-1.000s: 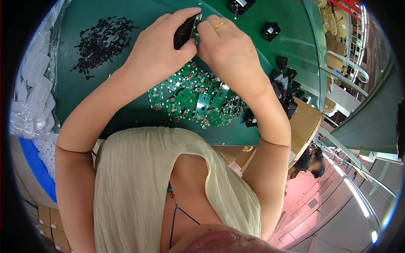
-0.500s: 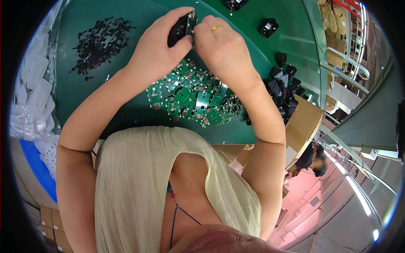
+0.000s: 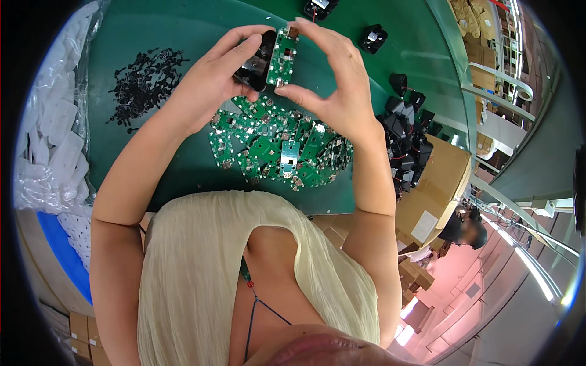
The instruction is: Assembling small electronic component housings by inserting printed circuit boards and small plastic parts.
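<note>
My left hand [image 3: 204, 85] is closed around a glossy black plastic housing [image 3: 252, 72], with the thumb across its face. Right beside it stands a narrow green circuit board [image 3: 283, 58], its face with small metal parts turned toward me. My right hand [image 3: 345, 82] pinches this board at its two ends, fingers at the top and thumb at the bottom. The board's left edge lies along the housing; whether they are joined I cannot tell. Below both hands a loose pile of green circuit boards [image 3: 265, 149] lies on the green tabletop [image 3: 189, 177].
Small black parts [image 3: 146, 82] lie heaped at the left. Black housings with wires [image 3: 406, 122] are piled at the right, near a cardboard box [image 3: 433, 189]. A single housing [image 3: 372, 39] lies farther back. Translucent plastic pieces [image 3: 58, 134] fill a bag along the left edge, above a blue bin [image 3: 64, 244].
My right hand has spread from a tight grip to holding the board by its ends. The board's face has turned into view, and the housing has tilted and moved slightly down.
</note>
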{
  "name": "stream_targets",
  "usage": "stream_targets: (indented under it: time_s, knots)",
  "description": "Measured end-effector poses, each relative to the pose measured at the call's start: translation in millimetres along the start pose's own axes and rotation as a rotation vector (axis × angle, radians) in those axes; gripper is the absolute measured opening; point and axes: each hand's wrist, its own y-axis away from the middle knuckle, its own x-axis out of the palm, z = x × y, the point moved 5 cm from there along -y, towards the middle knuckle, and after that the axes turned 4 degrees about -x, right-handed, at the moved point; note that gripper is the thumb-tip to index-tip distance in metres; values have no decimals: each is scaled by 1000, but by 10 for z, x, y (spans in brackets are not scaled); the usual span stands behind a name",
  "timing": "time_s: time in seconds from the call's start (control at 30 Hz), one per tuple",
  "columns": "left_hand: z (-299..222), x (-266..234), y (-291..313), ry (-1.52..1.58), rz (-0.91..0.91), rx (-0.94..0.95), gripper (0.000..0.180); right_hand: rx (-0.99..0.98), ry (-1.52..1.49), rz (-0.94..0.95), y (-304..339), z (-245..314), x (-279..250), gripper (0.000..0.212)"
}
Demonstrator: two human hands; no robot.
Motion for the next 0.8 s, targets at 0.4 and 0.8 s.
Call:
stream_targets:
  time_s: [0.4,0.8]
  knots:
    - [98,-78,44,209,-76,-87,30,-157,-11,-93,13,238,222,41]
    - [23,112,115,7,-65,144,43,-105,201,-412,13,212,142,12]
